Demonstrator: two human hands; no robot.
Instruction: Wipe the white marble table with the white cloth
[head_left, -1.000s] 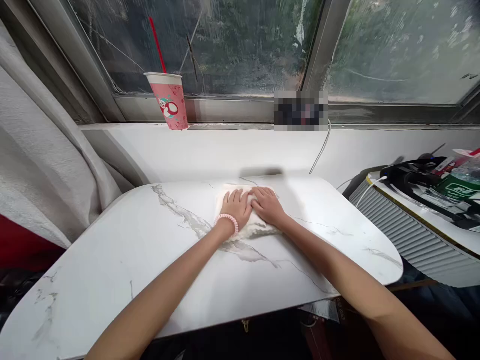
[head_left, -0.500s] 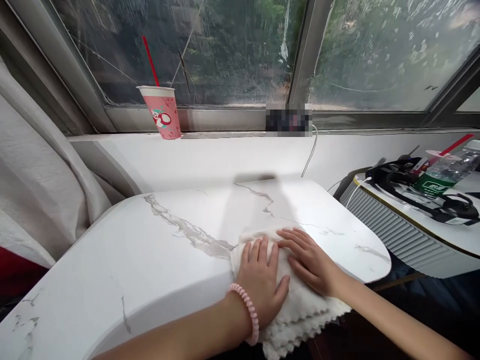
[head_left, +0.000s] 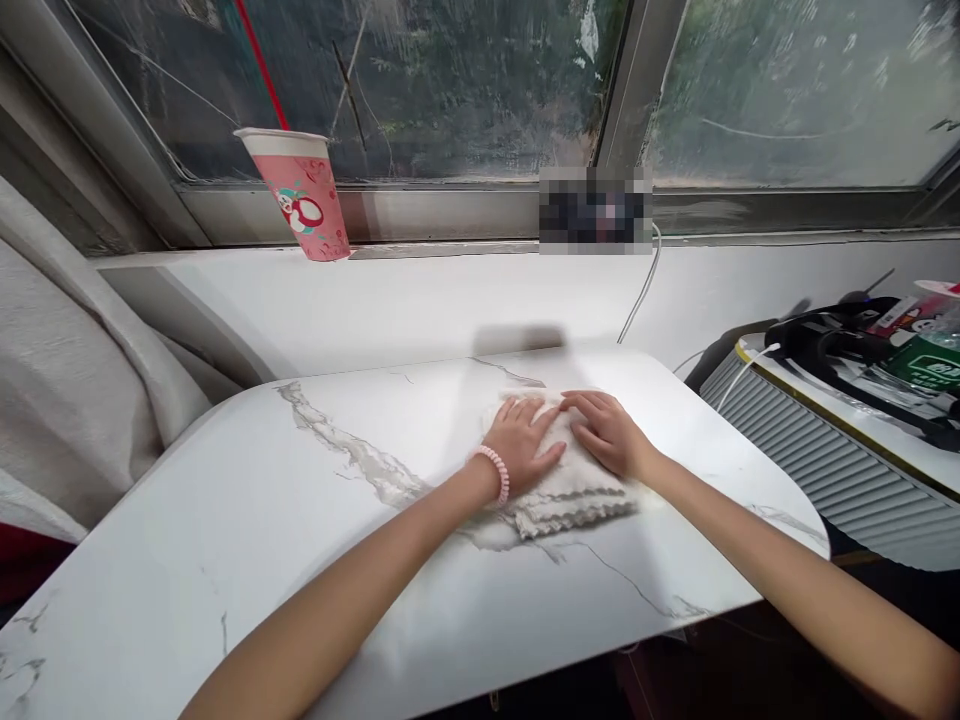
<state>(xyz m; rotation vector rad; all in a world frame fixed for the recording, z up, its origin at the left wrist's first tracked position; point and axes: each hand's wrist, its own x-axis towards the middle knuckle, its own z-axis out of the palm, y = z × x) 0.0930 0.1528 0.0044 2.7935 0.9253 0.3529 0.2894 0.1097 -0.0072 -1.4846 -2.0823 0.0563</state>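
A folded white cloth [head_left: 574, 492] with a scalloped edge lies on the white marble table [head_left: 300, 530], towards its far right. My left hand [head_left: 523, 442], with a pink coil band on the wrist, lies flat on the cloth with fingers stretched out. Beside it my right hand [head_left: 607, 432] also presses flat on the cloth, fingers extended. The two hands touch near the fingertips. Much of the cloth is hidden under them.
A pink paper cup [head_left: 300, 195] with a red straw stands on the window sill at the back left. A grey curtain [head_left: 67, 360] hangs at the left. To the right a ribbed white unit [head_left: 817, 470] carries black cables and a green-labelled bottle [head_left: 934, 360]. A white cable [head_left: 637, 295] runs down the wall.
Both hands slid the cloth from the far middle of the table back to its near edge, then away again to the far right.
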